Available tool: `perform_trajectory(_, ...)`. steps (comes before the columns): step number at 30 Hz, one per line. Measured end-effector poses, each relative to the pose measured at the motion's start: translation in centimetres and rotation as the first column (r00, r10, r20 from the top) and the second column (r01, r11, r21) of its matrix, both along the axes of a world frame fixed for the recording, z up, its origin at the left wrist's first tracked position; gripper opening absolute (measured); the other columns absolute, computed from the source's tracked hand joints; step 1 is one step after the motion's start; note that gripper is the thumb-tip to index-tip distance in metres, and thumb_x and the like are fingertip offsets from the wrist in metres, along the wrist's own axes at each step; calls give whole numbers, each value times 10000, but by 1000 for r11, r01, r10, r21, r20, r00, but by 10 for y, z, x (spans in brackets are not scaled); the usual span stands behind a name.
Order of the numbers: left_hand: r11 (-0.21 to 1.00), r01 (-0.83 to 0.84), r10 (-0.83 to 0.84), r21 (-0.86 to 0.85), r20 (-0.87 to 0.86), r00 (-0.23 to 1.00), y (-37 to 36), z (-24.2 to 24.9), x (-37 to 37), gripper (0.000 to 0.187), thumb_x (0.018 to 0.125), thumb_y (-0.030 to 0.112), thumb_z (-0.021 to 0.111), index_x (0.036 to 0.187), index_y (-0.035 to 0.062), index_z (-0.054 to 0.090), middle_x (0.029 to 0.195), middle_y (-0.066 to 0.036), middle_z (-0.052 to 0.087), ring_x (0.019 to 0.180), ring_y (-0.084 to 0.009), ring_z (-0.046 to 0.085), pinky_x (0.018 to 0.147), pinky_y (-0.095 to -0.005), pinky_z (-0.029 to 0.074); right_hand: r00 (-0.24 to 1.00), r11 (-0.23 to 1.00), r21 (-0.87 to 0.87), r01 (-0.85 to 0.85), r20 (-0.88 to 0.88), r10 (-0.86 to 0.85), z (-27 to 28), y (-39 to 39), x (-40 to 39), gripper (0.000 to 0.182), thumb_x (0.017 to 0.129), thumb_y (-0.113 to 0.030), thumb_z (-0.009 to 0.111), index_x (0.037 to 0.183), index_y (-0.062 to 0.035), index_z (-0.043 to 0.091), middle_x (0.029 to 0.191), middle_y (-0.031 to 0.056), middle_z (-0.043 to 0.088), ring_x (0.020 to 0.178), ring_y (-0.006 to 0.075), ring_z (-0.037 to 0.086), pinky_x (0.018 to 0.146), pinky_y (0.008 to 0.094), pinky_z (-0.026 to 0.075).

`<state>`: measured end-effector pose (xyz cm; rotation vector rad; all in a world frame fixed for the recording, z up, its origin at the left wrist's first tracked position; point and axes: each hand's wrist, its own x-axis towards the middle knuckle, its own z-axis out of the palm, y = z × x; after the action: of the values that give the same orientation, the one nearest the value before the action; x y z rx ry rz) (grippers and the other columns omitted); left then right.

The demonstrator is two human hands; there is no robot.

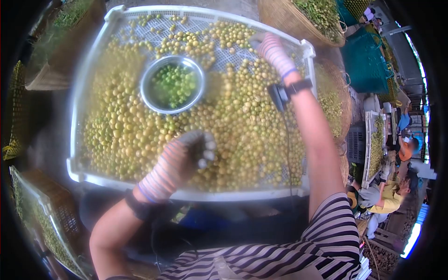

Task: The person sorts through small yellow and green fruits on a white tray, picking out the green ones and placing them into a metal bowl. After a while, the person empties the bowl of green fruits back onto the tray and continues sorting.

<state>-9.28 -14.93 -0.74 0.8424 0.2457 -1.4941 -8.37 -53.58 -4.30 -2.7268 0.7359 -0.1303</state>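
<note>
A white perforated plastic tray (74, 140) lies before me, holding many small round yellow-green fruits (252, 112). On the fruits rests a metal bowl (201, 88) with smaller, greener fruits (175, 86) inside. My left hand (186, 151), in a striped glove with grey fingers, hovers over the near middle of the tray. Its fingers are curled in, and what they hold, if anything, is hidden. My right hand (270, 49), gloved alike, reaches down at the far right part of the tray, close to fruits there. Its fingers are blurred, so their grip does not show.
Woven baskets of fruit (310, 21) stand beyond and right of the tray. A cable (287, 140) hangs from a device (278, 97) at my right wrist. Further right are a green sack (368, 60), another fruit tray (374, 144) and other people (389, 196).
</note>
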Motion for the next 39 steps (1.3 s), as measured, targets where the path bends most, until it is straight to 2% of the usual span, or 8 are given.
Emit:
perform_trajectory(7, 999, 19, -20, 30, 27, 999, -3, 5, -1, 250, 959, 279, 456, 976, 68, 589, 855, -29, 640, 708, -135, 601, 588, -232, 441, 891, 973, -205, 108, -414, -186, -16, -26, 42, 299, 823, -205, 618, 1080, -61, 668, 1154, 165, 622, 1098, 348, 580, 898, 435, 492)
perform_trajectory(21, 1000, -1, 1, 9, 48, 999, -5, -1, 2, 261, 963, 286, 444, 999, 64, 578, 882, -32, 637, 713, -139, 598, 588, -227, 436, 918, 962, -275, -1, -381, -108, 5, 30, 37, 247, 782, -203, 629, 1012, -126, 680, 1007, 147, 672, 964, 326, 635, 868, 410, 501)
perform_trajectory(26, 999, -37, 38, -34, 18, 999, -7, -7, 5, 297, 969, 321, 442, 1013, 61, 579, 904, -39, 643, 724, -141, 607, 590, -237, 447, 876, 793, 377, -479, 149, 459, 21, 76, -6, 157, 812, -223, 665, 925, -117, 690, 853, 38, 697, 736, 142, 659, 660, 302, 549)
perform_trajectory(30, 976, -159, 168, 148, -44, 985, -14, -9, -1, 362, 973, 370, 433, 1070, 50, 571, 934, -46, 640, 729, -155, 619, 557, -242, 486, 684, 534, 468, -704, 245, 687, 51, 185, -62, 213, 856, -261, 578, 968, -119, 689, 917, 120, 660, 859, 308, 634, 820, 383, 499)
perform_trajectory(32, 986, -168, 158, -7, 372, 914, -11, -31, -7, 331, 973, 344, 435, 1072, 59, 569, 928, -50, 633, 742, -163, 615, 557, -237, 483, 717, 586, 465, -663, 172, 675, 61, 198, -74, 233, 865, -272, 572, 970, -96, 682, 920, 143, 645, 909, 302, 610, 821, 380, 492)
perform_trajectory(34, 989, -147, 147, -7, -55, 988, -9, -9, -1, 273, 970, 305, 441, 1036, 74, 570, 911, -44, 621, 748, -154, 599, 576, -236, 466, 641, 537, 391, -747, 214, 737, 35, 168, -61, 225, 865, -266, 589, 978, -98, 689, 905, 134, 654, 838, 274, 628, 787, 360, 512)
perform_trajectory(36, 995, -93, 92, -21, -38, 995, -8, -6, -1, 235, 966, 276, 444, 1006, 80, 566, 893, -35, 616, 755, -144, 588, 591, -232, 455, 949, 886, 380, -265, -59, 309, 50, 133, -50, 180, 841, -209, 634, 994, -142, 703, 938, 61, 680, 744, 180, 643, 719, 314, 546)
perform_trajectory(39, 996, -72, 72, -47, -9, 997, -9, 0, 1, 231, 964, 267, 447, 996, 73, 569, 890, -36, 617, 757, -144, 591, 589, -228, 450, 984, 990, -127, -67, -172, 45, 21, 62, -28, 263, 837, -232, 621, 1090, -183, 675, 1135, 102, 635, 1010, 281, 614, 904, 372, 482)
